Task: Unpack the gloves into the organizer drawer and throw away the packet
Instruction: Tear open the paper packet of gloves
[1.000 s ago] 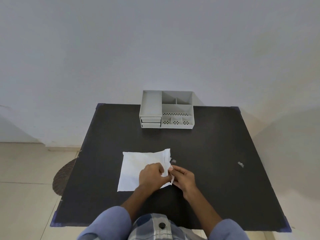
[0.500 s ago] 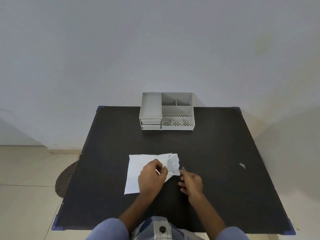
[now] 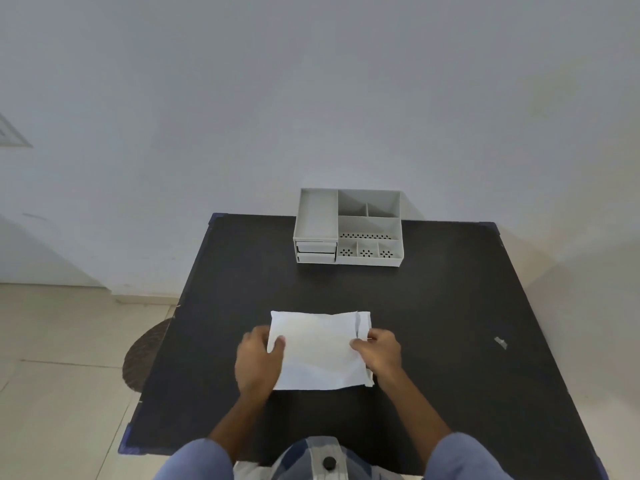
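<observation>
A flat white packet [image 3: 317, 348] lies on the black table [image 3: 433, 306] in front of me. My left hand [image 3: 258, 363] grips its left edge, thumb on top. At the packet's right edge, where the end looks torn, my right hand [image 3: 379, 353] pinches it. The gloves are hidden inside. A grey organizer [image 3: 348, 226] stands at the table's far edge against the wall, with two small drawers [image 3: 316, 252] shut at its lower left.
A small torn scrap [image 3: 500, 342] lies on the table to the right. A dark round mat [image 3: 145, 358] shows on the tiled floor left of the table. The white wall rises right behind the organizer.
The packet shifted right and now lies flat. My left hand moved from its right end to its left edge. My right hand, off the packet a moment ago, now grips the right edge.
</observation>
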